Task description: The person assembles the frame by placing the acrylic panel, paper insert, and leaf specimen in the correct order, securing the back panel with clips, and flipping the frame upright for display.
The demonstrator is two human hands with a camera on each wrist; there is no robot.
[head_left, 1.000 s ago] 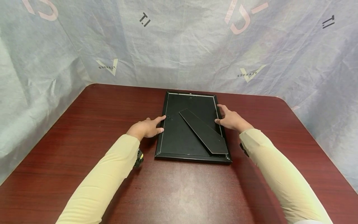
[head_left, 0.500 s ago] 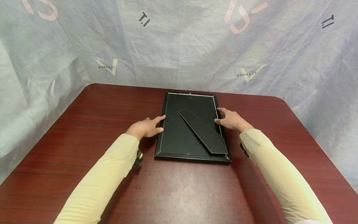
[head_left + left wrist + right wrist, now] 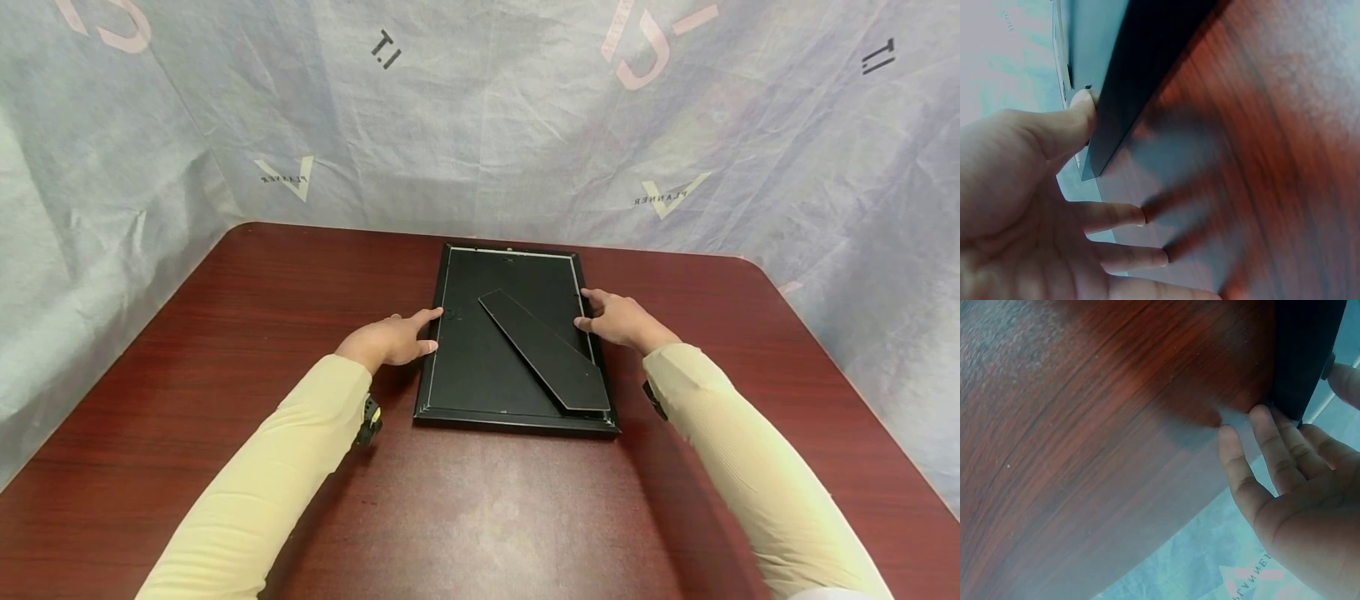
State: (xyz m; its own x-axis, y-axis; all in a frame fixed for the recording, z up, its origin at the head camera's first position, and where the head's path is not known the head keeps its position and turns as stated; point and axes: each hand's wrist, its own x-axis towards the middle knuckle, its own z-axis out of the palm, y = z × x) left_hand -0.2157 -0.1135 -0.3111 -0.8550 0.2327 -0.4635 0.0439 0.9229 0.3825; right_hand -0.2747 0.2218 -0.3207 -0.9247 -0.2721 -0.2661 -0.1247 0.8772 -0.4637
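A black picture frame (image 3: 461, 375) lies face down on the table, its backing up. A tapered easel stand (image 3: 547, 350) slants across the backing. My left hand (image 3: 386, 342) touches the frame's left side, thumb and index finger at its edge. In the left wrist view the thumb (image 3: 1082, 103) rests on the rim while the other fingers stretch straight, their tips at the tabletop. My right hand (image 3: 618, 319) is at the right side. Its thumb (image 3: 1344, 381) lies over the rim in the right wrist view, and the loosely bent fingers meet the outer side low down.
The reddish-brown wooden table (image 3: 480, 517) has rounded far corners. Pale printed fabric (image 3: 480, 125) hangs behind it and along both sides. A dark device (image 3: 369, 421) is strapped to the left wrist, and another (image 3: 654, 402) to the right.
My right index finger has drawn back slightly along the frame's right edge since the first frame. The frame, its stand and my left hand stay in place; the head view shifts very slightly.
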